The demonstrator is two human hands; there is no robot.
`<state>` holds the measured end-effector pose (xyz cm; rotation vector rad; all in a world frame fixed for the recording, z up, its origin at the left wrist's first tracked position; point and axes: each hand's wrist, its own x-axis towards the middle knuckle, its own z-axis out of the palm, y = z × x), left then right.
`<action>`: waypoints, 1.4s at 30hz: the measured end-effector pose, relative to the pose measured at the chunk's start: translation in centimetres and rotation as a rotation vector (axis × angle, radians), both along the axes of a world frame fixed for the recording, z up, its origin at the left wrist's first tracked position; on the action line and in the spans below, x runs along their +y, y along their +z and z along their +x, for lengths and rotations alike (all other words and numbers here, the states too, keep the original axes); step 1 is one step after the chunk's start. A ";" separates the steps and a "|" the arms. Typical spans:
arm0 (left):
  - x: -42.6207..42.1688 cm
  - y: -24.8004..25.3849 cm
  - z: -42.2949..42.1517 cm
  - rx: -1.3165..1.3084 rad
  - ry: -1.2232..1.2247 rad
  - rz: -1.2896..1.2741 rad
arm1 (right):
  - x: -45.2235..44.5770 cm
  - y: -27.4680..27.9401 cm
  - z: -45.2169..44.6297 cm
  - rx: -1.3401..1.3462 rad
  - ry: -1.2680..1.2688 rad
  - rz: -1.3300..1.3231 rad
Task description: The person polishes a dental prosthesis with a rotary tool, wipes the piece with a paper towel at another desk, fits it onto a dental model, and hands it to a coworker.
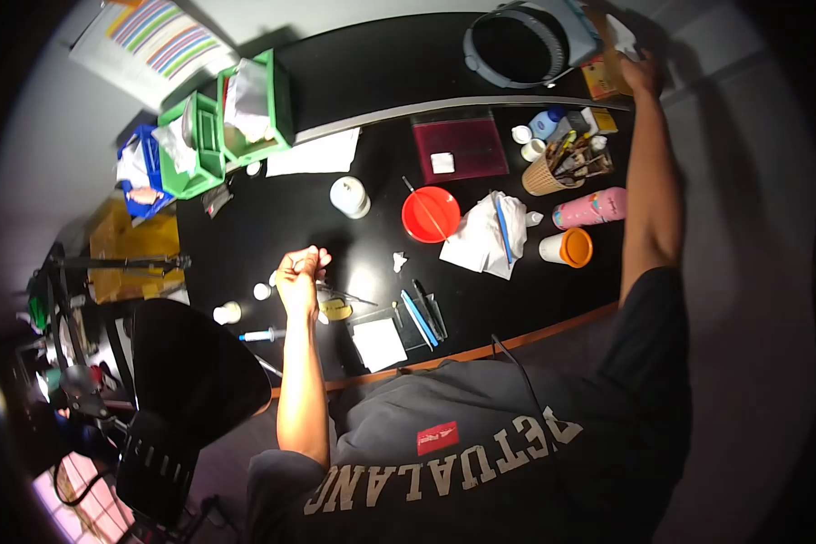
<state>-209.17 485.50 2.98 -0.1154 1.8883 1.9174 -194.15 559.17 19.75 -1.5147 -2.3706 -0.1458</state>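
My left hand [301, 279] is over the left part of the black table, its fingers pinched together. Whatever lies between the fingertips is too small to make out. Close by are small white-capped bottles [263, 291], a thin dark tool [354, 297] and a yellowish piece [336, 310]. At the far right my right hand [642, 74] is stretched out to a box [605, 80], its fingers closed on a white tissue [622, 40] at the top. A grey headband visor [521, 45] lies left of that hand.
A red bowl [431, 215] with a brush across it stands mid-table beside a crumpled white cloth [488, 238]. An orange-lidded cup [568, 247], pink bottle [591, 208] and brush holder [546, 177] stand right. Green bins [256, 109] line the back left; a black lamp [195, 363] looms left.
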 end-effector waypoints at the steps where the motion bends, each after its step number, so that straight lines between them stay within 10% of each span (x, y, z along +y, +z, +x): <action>1: -0.4 0.1 0.0 0.008 0.013 0.019 | 1.7 -0.2 -0.5 -0.008 -0.007 -0.049; 4: -1.9 -0.1 0.2 -0.067 0.063 0.042 | 4.2 0.0 -1.6 0.250 -0.025 -0.069; 9: -4.1 -0.7 1.7 -0.026 0.067 0.104 | 2.5 6.3 -1.6 0.798 -0.023 0.695; 15: -4.7 -0.2 3.4 -0.003 -0.003 0.218 | -22.1 5.5 2.7 1.687 0.753 -0.388; 22: -6.0 2.9 5.6 -0.029 -0.217 0.342 | -57.7 -6.7 0.7 1.402 0.609 -1.500; 29: -9.0 4.2 7.3 0.179 -0.236 0.177 | -67.7 -9.7 -0.5 0.893 0.915 -1.132; 36: -15.6 3.6 6.1 0.772 -0.311 -0.252 | -73.2 -10.6 -0.4 1.062 0.521 -1.672; 42: -19.5 2.3 4.8 0.495 -0.286 0.187 | -76.5 -15.9 -0.4 1.137 0.470 -2.015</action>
